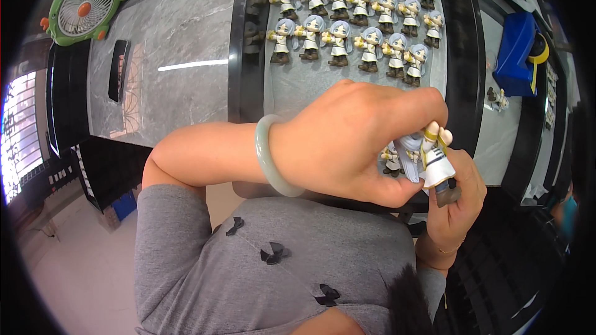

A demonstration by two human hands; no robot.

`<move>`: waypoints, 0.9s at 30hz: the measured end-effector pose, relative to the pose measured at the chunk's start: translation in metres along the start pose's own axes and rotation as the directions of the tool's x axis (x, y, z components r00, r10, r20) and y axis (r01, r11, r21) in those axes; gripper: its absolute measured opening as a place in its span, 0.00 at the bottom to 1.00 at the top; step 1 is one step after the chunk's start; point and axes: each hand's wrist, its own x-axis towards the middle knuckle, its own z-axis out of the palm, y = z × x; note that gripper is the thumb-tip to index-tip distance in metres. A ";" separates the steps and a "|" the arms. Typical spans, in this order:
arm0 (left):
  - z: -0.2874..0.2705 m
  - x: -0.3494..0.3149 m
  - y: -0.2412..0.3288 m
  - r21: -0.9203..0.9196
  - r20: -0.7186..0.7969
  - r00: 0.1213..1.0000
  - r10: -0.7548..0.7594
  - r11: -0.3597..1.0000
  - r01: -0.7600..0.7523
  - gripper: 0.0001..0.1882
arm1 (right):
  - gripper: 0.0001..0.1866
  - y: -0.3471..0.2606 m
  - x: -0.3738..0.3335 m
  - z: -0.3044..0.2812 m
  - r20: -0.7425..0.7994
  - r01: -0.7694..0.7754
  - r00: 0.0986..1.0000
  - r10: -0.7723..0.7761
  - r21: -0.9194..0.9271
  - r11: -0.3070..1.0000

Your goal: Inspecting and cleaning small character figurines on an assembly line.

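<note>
A small figurine (439,166) with pale lilac hair, a white dress with gold trim and dark brown boots is held between my two hands, tilted. My left hand (363,133), with a pale green bangle on its wrist, curls its thumb and fingers around the hair and head end. My right hand (462,201) grips the figurine from the right, near the boots and lower dress. The head is mostly covered by my left hand. Behind it, another figurine (390,160) shows in part.
Rows of similar figurines (339,43) stand in a black-edged tray (247,87) ahead. To the left, a grey marble-patterned surface (186,99) carries a dark phone-like slab (118,71) and a green fan (85,7). A blue tape dispenser (514,56) and a loose figurine (496,97) are at right.
</note>
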 end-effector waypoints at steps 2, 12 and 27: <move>0.005 0.001 -0.001 -0.022 -0.086 0.996 -0.012 1.000 0.010 0.19 | 0.11 -0.001 0.001 0.001 0.009 -0.009 1.000 0.009 -0.033 0.999; 0.007 -0.003 -0.005 -0.042 -0.073 0.997 -0.009 0.999 0.006 0.21 | 0.14 -0.003 0.004 0.009 -0.009 0.031 0.999 -0.033 -0.153 0.988; 0.005 -0.001 -0.006 -0.039 -0.028 0.999 -0.039 0.999 0.037 0.23 | 0.19 0.000 0.006 0.010 -0.027 0.073 0.996 -0.086 -0.312 0.947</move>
